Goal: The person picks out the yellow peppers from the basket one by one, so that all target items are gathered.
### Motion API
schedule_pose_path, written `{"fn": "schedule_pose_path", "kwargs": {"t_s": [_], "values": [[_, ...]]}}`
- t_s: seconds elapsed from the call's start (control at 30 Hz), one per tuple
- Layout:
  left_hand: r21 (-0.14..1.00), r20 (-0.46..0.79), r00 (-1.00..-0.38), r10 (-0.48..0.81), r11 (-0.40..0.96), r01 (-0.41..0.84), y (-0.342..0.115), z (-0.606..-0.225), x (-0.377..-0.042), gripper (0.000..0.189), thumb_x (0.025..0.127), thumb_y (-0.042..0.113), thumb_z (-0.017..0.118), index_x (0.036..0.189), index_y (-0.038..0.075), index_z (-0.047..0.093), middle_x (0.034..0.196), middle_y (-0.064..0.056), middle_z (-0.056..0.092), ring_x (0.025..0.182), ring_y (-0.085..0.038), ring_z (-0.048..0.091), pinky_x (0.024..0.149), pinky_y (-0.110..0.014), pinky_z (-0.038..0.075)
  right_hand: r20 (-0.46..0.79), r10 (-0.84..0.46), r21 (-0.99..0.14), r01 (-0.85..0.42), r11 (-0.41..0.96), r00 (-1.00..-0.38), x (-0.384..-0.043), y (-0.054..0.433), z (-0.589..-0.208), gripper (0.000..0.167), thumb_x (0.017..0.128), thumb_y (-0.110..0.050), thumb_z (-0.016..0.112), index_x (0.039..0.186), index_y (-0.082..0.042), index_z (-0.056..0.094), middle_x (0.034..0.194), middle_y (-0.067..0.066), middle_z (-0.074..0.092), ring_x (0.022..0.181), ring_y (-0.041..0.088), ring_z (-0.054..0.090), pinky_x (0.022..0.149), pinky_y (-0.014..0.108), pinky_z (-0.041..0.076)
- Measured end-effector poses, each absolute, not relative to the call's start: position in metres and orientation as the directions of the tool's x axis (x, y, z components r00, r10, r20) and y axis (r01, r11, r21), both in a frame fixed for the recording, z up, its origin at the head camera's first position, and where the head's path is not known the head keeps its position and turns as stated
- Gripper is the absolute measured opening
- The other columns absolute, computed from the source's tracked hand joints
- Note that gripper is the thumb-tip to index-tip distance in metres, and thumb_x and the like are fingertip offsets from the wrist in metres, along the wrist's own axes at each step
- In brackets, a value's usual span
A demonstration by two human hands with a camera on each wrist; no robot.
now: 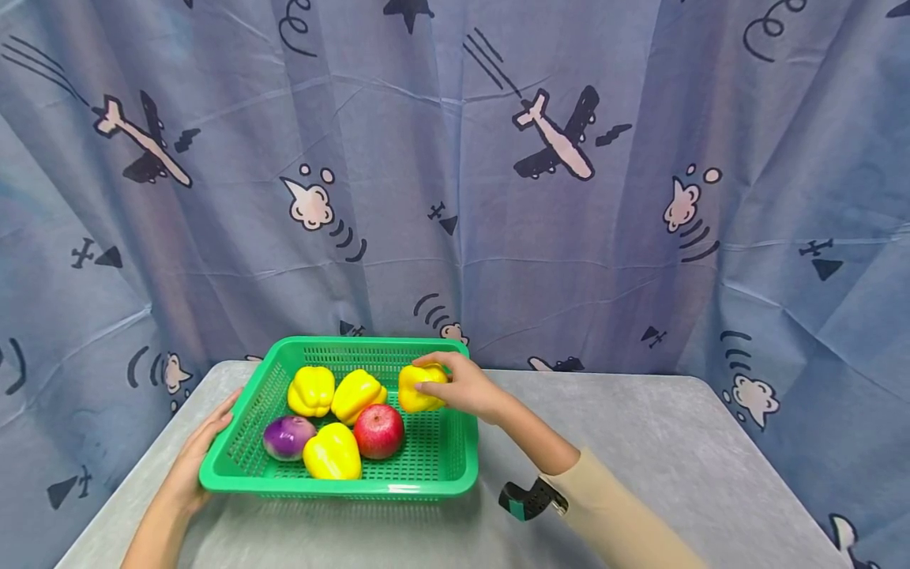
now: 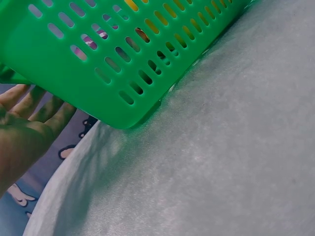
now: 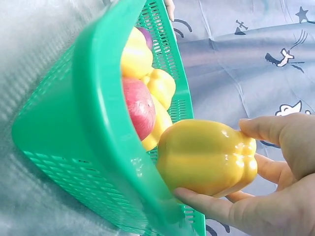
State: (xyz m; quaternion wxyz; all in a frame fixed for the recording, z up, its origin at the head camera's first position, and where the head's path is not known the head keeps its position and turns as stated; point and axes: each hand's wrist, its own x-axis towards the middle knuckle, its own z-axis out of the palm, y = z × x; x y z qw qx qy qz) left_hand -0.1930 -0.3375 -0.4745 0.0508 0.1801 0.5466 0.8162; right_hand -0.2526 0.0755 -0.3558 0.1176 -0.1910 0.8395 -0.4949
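Observation:
My right hand (image 1: 465, 385) pinches a yellow bell pepper (image 3: 202, 157) between thumb and fingers at the basket's right end. In the right wrist view the pepper is tilted beside the rim. My left hand (image 1: 195, 458) rests with fairly straight fingers against the outer left side of the green basket (image 1: 341, 487). The left wrist view shows those fingers (image 2: 56, 115) under the rim. Inside the basket lie more yellow bell peppers (image 1: 332, 452), a round red fruit (image 1: 379, 431) and a purple-and-white vegetable (image 1: 288, 438).
The basket stands on a grey table (image 1: 640, 458) with a rounded corner at the far right. Behind it hangs a blue curtain (image 1: 398, 158) printed with planes. A black strap device (image 1: 526, 499) is worn near the right wrist.

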Motion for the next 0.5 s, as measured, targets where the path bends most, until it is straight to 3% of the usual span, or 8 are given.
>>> {"fn": "schedule_pose_path", "kwargs": {"t_s": [0.27,0.5], "values": [[0.912,0.234,-0.934,0.268,-0.394,0.116,-0.338,-0.474,-0.193,0.056,0.117,0.014,0.022,0.146,0.043,0.061,0.136,0.016,0.067,0.113,-0.011,0.071,0.092,-0.029,0.063,0.081,-0.449,-0.86,-0.29,0.42,-0.89,-0.246,0.082,-0.361,0.039,0.101,-0.012,0.071,0.137,0.003,0.066,0.142,0.022,0.057,0.114,0.031,0.06,0.085,0.032,0.062],[0.914,0.236,-0.936,0.259,-0.387,0.123,-0.339,-0.475,-0.193,0.056,0.117,0.014,0.022,0.146,0.042,0.061,0.136,0.015,0.067,0.112,-0.011,0.071,0.091,-0.028,0.063,0.155,-0.42,-0.827,-0.35,0.44,-0.894,-0.237,0.084,-0.367,0.036,0.098,-0.009,0.074,0.132,0.0,0.07,0.139,0.019,0.061,0.12,0.032,0.058,0.1,0.043,0.058]]}}
